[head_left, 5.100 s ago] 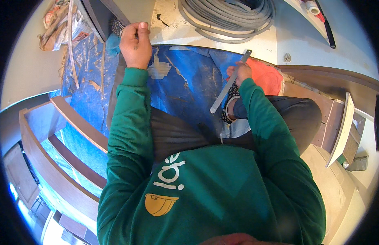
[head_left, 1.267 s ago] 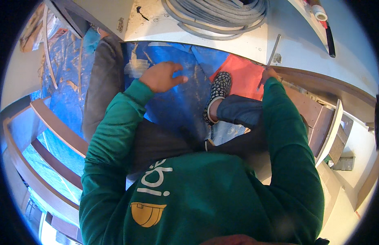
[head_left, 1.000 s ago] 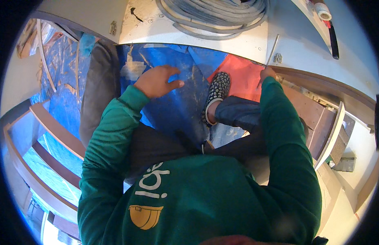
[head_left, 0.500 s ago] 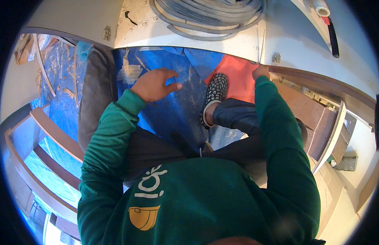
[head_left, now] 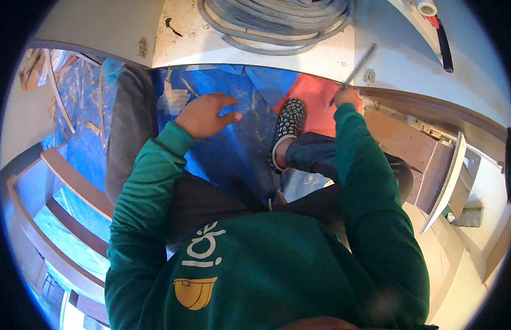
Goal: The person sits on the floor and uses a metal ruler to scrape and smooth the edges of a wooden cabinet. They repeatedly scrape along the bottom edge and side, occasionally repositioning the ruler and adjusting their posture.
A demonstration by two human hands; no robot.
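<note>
From the head view I see a pale surface (head_left: 299,55) carrying coiled grey cable (head_left: 277,22), with blue tarp (head_left: 233,137) on the floor below. My right hand (head_left: 346,98) grips a thin metal rod (head_left: 359,65) at the surface's edge; its tip is hard to make out. My left hand (head_left: 206,114) rests spread on the tarp.

Grey cable coil (head_left: 277,22) — blue tarp (head_left: 239,148)

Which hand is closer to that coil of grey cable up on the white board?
Right. The right hand grips a thin metal rod at the board's edge, just below the coil. The left hand lies lower, on the blue sheet.
</note>
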